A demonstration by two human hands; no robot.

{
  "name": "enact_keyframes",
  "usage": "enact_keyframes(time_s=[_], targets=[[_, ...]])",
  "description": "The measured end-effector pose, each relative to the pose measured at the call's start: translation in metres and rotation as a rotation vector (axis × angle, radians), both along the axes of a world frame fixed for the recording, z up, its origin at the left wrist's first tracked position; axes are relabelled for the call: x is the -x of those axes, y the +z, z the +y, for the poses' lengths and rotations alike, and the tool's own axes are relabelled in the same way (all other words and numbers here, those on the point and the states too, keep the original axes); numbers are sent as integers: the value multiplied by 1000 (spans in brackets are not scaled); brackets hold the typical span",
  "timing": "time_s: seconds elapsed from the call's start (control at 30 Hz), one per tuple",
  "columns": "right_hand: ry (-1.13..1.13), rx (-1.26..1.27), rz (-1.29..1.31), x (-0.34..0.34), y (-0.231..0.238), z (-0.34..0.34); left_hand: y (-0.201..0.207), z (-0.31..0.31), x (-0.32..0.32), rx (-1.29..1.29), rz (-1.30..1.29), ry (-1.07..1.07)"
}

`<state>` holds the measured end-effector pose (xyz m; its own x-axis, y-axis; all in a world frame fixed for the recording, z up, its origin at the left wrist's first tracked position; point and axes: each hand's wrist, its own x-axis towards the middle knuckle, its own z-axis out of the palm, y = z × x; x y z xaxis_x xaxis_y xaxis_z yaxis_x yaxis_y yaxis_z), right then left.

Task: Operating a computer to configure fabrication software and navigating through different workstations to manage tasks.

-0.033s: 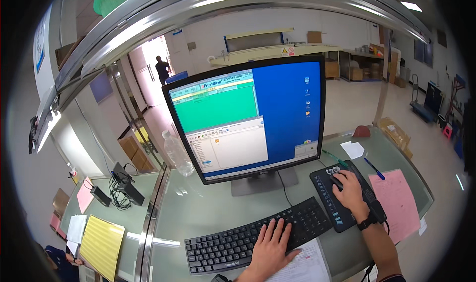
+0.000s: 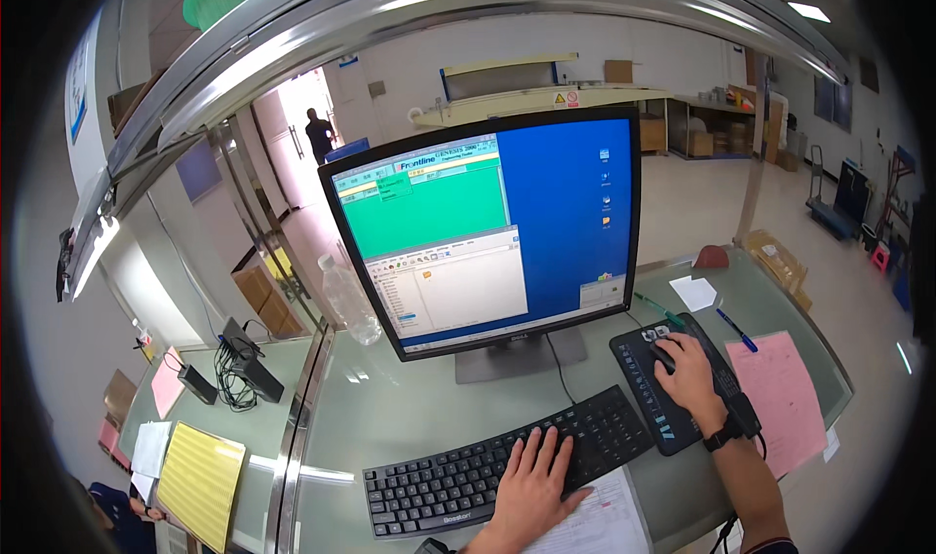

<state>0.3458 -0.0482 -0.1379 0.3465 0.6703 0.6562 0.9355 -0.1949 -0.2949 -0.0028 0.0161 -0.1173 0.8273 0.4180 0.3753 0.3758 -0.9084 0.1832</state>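
Observation:
My left hand (image 2: 534,486) lies flat over the black keyboard (image 2: 429,491), fingers stretched out on its keys and thumb off to the side. My right hand (image 2: 687,374) is closed over a dark computer mouse (image 2: 662,357), mostly hidden under the fingers. The mouse rests on a black mouse pad (image 2: 634,379) with printed markings. Behind the keyboard stands a monitor (image 2: 575,232); its screen shows a green window, a pale file window and a blue background. Beneath my left hand's wrist side, a printed paper sheet (image 2: 609,520) is partly covered.
Right of the pad lie a pink sheet (image 2: 780,398), a blue pen (image 2: 737,331), a white slip (image 2: 693,293) and a dark red object (image 2: 711,257). A clear plastic bottle (image 2: 348,301) stands left of the monitor. Cabled black devices (image 2: 252,369) and a yellow folder (image 2: 202,476) are farther left.
On the screen, a small drop-down menu in the green window now shows more clearly, and the toolbar there looks different. Both hands stay in place.

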Motion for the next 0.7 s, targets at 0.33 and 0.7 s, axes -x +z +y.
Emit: enact_keyframes(time_s=[0.33,0.7], targets=[[-23,18,24,4,7,-1,1,-3,1,-13,47,45],[-22,28,19,6,15,-4,4,-4,1,-13,31,10]])
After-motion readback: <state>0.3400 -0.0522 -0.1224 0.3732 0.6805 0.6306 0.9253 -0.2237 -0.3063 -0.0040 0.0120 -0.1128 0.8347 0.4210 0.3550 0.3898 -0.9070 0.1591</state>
